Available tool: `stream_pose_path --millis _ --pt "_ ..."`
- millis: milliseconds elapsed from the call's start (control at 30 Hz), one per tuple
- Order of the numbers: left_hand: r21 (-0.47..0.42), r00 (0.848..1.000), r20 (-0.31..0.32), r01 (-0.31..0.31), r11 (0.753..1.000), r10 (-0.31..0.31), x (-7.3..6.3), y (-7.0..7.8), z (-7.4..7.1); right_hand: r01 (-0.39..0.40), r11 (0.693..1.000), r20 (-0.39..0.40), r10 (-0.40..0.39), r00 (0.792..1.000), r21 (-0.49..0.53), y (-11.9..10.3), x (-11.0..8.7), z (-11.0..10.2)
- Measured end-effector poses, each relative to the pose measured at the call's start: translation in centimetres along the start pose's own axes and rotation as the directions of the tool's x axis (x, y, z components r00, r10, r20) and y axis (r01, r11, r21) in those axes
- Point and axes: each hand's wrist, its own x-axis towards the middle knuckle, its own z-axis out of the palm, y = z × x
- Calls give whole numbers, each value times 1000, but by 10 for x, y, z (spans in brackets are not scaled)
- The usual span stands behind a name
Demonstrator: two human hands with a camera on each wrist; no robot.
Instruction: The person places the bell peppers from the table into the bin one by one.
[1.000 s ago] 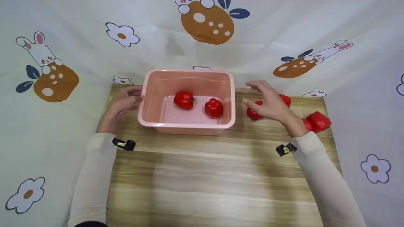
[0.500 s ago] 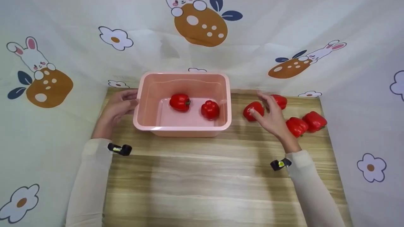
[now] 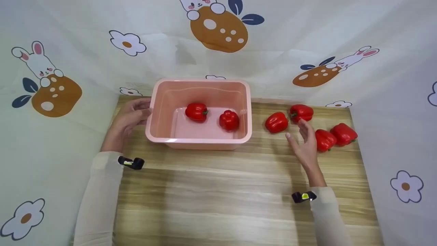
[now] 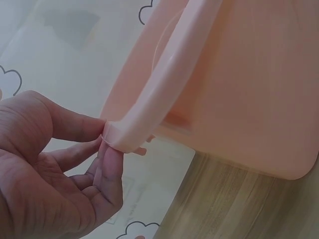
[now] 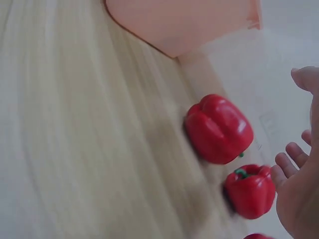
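Observation:
A pink plastic tub [image 3: 200, 139] stands at the back of the wooden table with two red peppers [image 3: 197, 112] [image 3: 229, 120] inside. My left hand [image 3: 129, 116] grips the tub's left rim [image 4: 149, 104], thumb and fingers pinching its edge. To the right of the tub lie several more red peppers: one [image 3: 276, 122] nearest the tub, one [image 3: 301, 112] behind it, and two [image 3: 324, 139] [image 3: 343, 134] further right. My right hand [image 3: 305, 141] hovers open among them, holding nothing. The right wrist view shows two peppers [image 5: 218, 128] [image 5: 250, 191] beside my fingers [image 5: 289, 162].
A cloth printed with rabbits and flowers [image 3: 218, 44] walls in the table at the back and both sides. Bare wood tabletop [image 3: 222, 198] stretches in front of the tub towards me.
My right hand has drawn back from beside the tub, towards me and to the right, uncovering the peppers it hid. The left hand stays on the tub's rim.

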Motion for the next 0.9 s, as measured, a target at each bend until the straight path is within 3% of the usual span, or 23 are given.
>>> stream_pose_path --millis 233,333,533,900 --pt "-4 1000 15 -4 1000 4 4 2 5 -59 996 -60 63 996 66 20 -22 -8" --pt "-1 1000 19 -2 1000 2 3 0 2 -85 994 -48 89 995 72 26 -27 -4" --pt "-9 1000 16 -1 1000 1 -2 -4 -5 -88 995 -17 89 996 57 28 -25 7" --pt "11 1000 9 6 1000 -7 0 -2 -2 -156 988 -31 157 987 13 23 -19 21"
